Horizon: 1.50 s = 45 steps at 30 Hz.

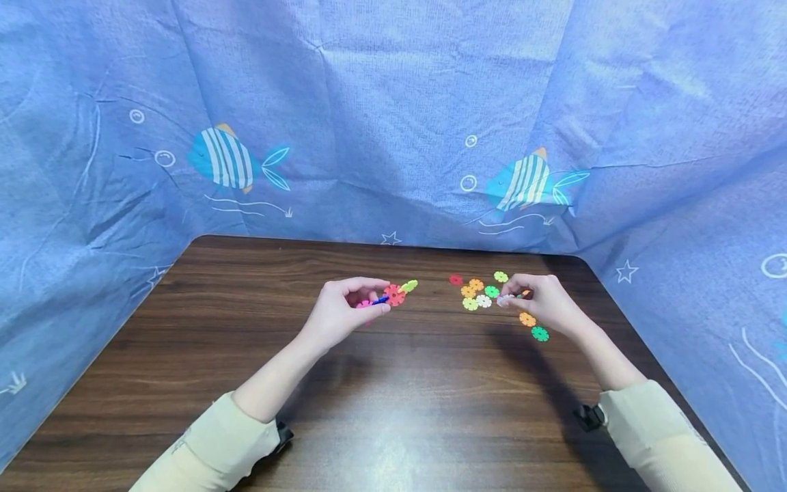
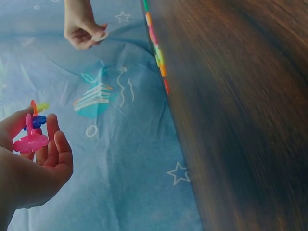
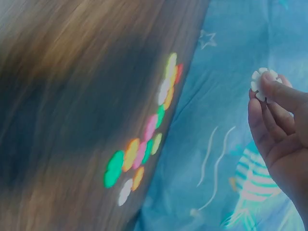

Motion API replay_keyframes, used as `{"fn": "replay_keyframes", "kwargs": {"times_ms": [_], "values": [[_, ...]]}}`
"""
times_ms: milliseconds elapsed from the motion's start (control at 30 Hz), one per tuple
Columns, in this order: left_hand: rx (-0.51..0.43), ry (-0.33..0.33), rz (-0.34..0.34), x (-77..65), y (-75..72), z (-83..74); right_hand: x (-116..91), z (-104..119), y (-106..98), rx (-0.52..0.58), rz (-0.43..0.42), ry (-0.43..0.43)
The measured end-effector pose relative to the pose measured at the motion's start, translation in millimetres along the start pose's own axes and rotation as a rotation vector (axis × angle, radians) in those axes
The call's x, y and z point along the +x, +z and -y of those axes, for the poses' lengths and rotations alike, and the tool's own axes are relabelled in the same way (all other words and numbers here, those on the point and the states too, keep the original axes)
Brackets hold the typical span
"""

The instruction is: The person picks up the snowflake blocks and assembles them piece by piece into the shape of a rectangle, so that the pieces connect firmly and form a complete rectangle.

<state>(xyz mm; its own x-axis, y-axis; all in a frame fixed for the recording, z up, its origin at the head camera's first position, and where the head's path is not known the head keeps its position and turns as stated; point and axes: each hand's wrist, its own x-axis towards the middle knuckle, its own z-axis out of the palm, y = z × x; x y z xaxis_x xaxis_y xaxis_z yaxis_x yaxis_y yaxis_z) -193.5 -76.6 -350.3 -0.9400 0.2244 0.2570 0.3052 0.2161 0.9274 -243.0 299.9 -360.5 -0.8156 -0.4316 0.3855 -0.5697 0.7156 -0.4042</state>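
Raised over the middle of the table, my left hand pinches a small chain of flower-shaped plastic snowflake discs slotted into one another. A pink disc, a blue disc, a red disc and a yellow-green disc show in it, the yellow-green one at the far end. To the right, my right hand holds one white disc between thumb and fingers. In the head view that hand overlaps part of the group of loose discs, hiding some of them.
Loose discs lie on the brown wooden table at right: a red disc, a green disc, a white disc, an orange disc and several more. A blue fish-print cloth hangs behind the table and along its sides.
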Motion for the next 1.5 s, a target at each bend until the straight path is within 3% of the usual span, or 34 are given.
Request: {"fn": "replay_keyframes", "kwargs": {"times_ms": [367, 567, 800, 1033, 1300, 1500], "values": [[0.074, 0.002, 0.007, 1.3, 1.1, -0.6, 13.5, 36.1, -1.0, 0.06, -0.177, 0.012], [0.072, 0.0, 0.001, 2.0, 1.2, -0.1, 22.2, 58.4, -3.8, 0.117, -0.239, 0.059], [0.044, 0.015, 0.011, 2.6, 2.5, 1.3, 30.8, 88.7, -5.5, 0.249, -0.227, 0.104], [0.052, 0.019, 0.013, 2.9, 4.4, -1.0, 36.2, 129.7, -12.1, 0.384, -0.202, 0.081], [0.045, 0.023, 0.002, 3.7, 7.2, -3.2, 42.1, 126.8, 1.9, 0.569, -0.158, 0.058], [0.038, 0.017, -0.005, 4.1, 9.7, -4.5, 45.5, 122.8, 13.0, 0.621, -0.143, 0.068]]}}
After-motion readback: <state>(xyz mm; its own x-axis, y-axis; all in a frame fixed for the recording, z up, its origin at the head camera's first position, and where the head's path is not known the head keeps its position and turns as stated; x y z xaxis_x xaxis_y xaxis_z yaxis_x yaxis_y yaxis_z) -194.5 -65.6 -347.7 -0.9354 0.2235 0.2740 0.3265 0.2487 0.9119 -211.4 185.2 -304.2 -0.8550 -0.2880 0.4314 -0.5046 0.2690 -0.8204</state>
